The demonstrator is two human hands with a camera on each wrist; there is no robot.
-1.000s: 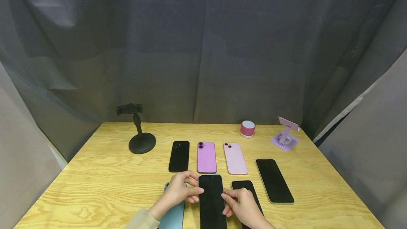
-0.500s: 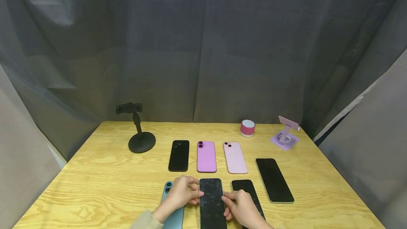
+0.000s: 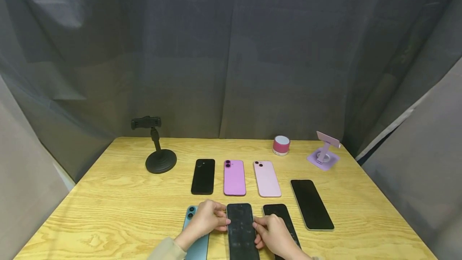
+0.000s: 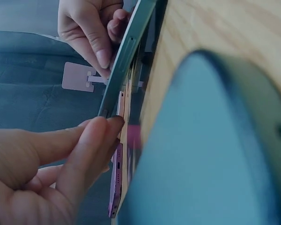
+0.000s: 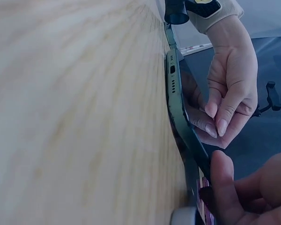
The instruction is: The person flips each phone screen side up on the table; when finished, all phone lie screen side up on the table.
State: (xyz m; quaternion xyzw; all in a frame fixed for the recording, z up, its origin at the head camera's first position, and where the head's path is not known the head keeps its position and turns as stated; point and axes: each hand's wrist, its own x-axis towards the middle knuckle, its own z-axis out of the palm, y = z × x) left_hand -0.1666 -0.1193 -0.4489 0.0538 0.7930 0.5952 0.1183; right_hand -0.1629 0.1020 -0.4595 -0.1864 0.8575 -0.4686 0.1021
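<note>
Between both hands is a phone, its dark, smudged screen facing up. My left hand pinches its left edge with thumb and fingers, and my right hand pinches the right edge. In the left wrist view the held phone's green side rail slants close over the wood. The right wrist view shows its port end right at the tabletop. Beneath my left wrist lies a blue phone, back up and partly hidden. A black-screened phone lies partly covered by my right hand.
Beyond the hands, a black phone, a purple phone and a pink phone lie in a row. Another dark-screened phone is at right. Farther back stand a black phone holder, a pink speaker and a lilac stand.
The held phone has shifted slightly toward the body with both hands, and smudges now show across its screen. More of the blue phone's camera end shows past my left hand.
</note>
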